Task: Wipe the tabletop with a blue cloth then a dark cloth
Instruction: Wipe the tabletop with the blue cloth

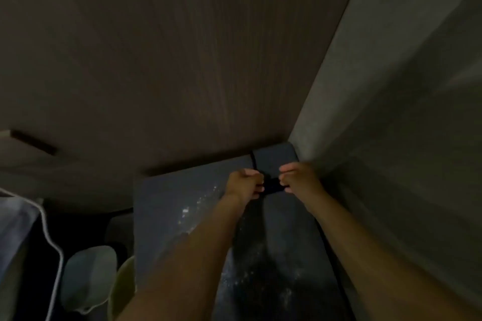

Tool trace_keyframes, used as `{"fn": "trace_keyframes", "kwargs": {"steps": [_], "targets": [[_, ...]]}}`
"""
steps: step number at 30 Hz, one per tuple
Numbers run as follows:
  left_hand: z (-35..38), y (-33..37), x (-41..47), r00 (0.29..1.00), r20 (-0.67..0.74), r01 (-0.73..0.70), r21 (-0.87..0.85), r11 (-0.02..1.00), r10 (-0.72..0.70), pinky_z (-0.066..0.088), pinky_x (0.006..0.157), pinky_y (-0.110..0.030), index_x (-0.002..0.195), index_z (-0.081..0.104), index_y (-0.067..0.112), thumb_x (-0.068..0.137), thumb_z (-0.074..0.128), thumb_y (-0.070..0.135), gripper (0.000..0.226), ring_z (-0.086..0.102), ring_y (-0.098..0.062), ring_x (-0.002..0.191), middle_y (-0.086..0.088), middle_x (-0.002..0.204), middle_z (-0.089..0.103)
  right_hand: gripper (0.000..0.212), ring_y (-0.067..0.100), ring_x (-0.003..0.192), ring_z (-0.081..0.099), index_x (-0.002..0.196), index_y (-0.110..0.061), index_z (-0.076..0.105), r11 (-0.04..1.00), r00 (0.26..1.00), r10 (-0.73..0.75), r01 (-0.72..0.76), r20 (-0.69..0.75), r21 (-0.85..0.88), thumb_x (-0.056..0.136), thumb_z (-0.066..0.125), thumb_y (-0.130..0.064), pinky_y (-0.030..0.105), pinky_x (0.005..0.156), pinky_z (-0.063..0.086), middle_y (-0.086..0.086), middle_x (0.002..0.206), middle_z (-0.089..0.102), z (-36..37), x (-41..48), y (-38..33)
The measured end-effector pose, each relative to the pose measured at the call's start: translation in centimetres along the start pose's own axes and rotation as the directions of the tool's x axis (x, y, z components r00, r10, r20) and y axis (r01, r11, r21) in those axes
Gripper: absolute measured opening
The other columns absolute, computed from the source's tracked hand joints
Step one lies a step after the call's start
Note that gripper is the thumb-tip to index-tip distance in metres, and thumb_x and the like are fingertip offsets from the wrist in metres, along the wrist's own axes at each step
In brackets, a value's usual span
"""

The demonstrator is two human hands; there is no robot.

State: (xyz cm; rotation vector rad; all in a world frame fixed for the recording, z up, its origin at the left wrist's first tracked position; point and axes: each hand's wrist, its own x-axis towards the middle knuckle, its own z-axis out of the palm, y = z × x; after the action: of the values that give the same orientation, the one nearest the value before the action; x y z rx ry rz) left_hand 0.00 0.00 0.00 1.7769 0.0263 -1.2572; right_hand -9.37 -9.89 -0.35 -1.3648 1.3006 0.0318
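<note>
Nearest me, the dark slate-blue tabletop showed pale wet speckles. Toward its far right corner, beside the grey wall, my left hand and right hand each had fingers curled round one end of the small dark cloth, held taut between them; I could not tell whether it touched the surface. I judged it light, limp and probably damp, best pinched at its ends or bunched under a palm.

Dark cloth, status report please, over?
Gripping dark cloth: left hand, right hand. At far corner of tabletop, shiny specks there. Right side, wall close.
</note>
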Motion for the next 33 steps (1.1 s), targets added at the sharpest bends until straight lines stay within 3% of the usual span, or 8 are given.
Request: {"fn": "trace_keyframes", "kwargs": {"steps": [4,8,14,21,23,26,30,33], "targets": [[0.5,-0.3,3.1,0.987,-0.139,-0.078,0.046,0.996,0.084,0.053,0.077,-0.034,0.089,0.053,0.010,0.084,0.066,-0.002,0.018,0.063,-0.028,0.092,-0.018,0.103,0.064,0.036,0.030,0.118,0.054,0.126,-0.006,0.055,0.948,0.968,-0.188,0.135,-0.164,-0.289,0.092,0.049,0.003,0.030,0.092,0.044,0.015,0.133,0.053,0.1,3.1,0.0],[0.7,0.3,4.3,0.976,-0.147,-0.147,0.106,0.983,0.162,0.046,0.098,-0.035,0.132,0.042,0.001,0.080,0.066,-0.010,0.058,0.051,-0.030,0.121,-0.014,0.132,0.053,0.049,0.033,0.130,0.045,0.139,-0.005,0.044,0.820,0.953,-0.250,0.116,-0.169,-0.560,0.091,0.055,-0.007,0.042,0.107,0.042,0.016,0.142,0.045,1.3,6.6,-0.1],[1.1,0.2,5.4,0.990,-0.073,-0.116,0.081,0.990,0.122,0.040,0.085,-0.021,0.139,0.036,0.000,0.089,0.057,-0.007,0.054,0.048,-0.031,0.125,-0.015,0.138,0.049,0.039,0.032,0.122,0.053,0.132,-0.002,0.048,0.796,0.944,-0.215,0.019,-0.252,-0.605,0.096,0.051,-0.015,0.039,0.099,0.046,0.018,0.135,0.051,1.8,7.8,0.4],[1.3,0.3,5.9,0.988,-0.111,-0.103,0.047,0.994,0.108,0.049,0.074,-0.030,0.115,0.060,-0.004,0.087,0.053,-0.009,0.030,0.060,-0.026,0.092,-0.013,0.103,0.064,0.049,0.033,0.123,0.049,0.132,-0.001,0.046,0.842,0.877,-0.284,0.034,-0.389,-0.538,0.091,0.056,-0.026,0.045,0.100,0.043,0.017,0.135,0.049,2.9,5.7,-0.5],[1.3,0.2,5.7,0.989,-0.106,-0.096,0.030,0.995,0.099,0.050,0.068,-0.031,0.113,0.060,0.000,0.087,0.048,-0.012,0.031,0.059,-0.022,0.084,-0.009,0.093,0.061,0.047,0.032,0.116,0.055,0.132,-0.004,0.045,0.885,0.883,-0.248,0.040,-0.398,-0.463,0.091,0.056,-0.025,0.039,0.085,0.048,0.016,0.130,0.053,3.1,4.8,-0.9],[1.2,-0.2,5.3,0.976,-0.134,-0.167,0.058,0.984,0.174,0.051,0.081,-0.031,0.116,0.059,0.003,0.092,0.041,-0.011,0.033,0.057,-0.020,0.092,-0.007,0.100,0.061,0.042,0.031,0.103,0.062,0.134,-0.009,0.042,0.914,0.887,-0.223,0.047,-0.405,-0.402,0.095,0.052,-0.024,0.030,0.069,0.039,0.015,0.121,0.059,2.5,3.1,-1.3],[2.2,-0.2,4.8,0.958,-0.160,-0.238,0.010,0.971,0.236,0.052,0.078,-0.031,0.106,0.064,0.006,0.092,0.035,-0.014,0.038,0.061,-0.018,0.088,-0.006,0.096,0.065,0.043,0.034,0.110,0.059,0.140,-0.015,0.041,0.953,0.868,-0.236,0.118,-0.438,-0.280,0.097,0.046,-0.018,0.028,0.073,0.035,0.016,0.130,0.056,1.1,2.0,-1.6],[3.1,-0.1,4.9,0.973,-0.051,-0.223,0.011,0.975,0.223,0.050,0.083,-0.031,0.113,0.061,0.002,0.089,0.035,-0.018,0.041,0.061,-0.016,0.086,-0.007,0.099,0.064,0.048,0.036,0.118,0.055,0.145,-0.019,0.037,0.958,0.856,-0.248,0.148,-0.454,-0.244,0.098,0.045,-0.019,0.038,0.088,0.043,0.014,0.140,0.051,0.7,2.2,-1.5]]}}
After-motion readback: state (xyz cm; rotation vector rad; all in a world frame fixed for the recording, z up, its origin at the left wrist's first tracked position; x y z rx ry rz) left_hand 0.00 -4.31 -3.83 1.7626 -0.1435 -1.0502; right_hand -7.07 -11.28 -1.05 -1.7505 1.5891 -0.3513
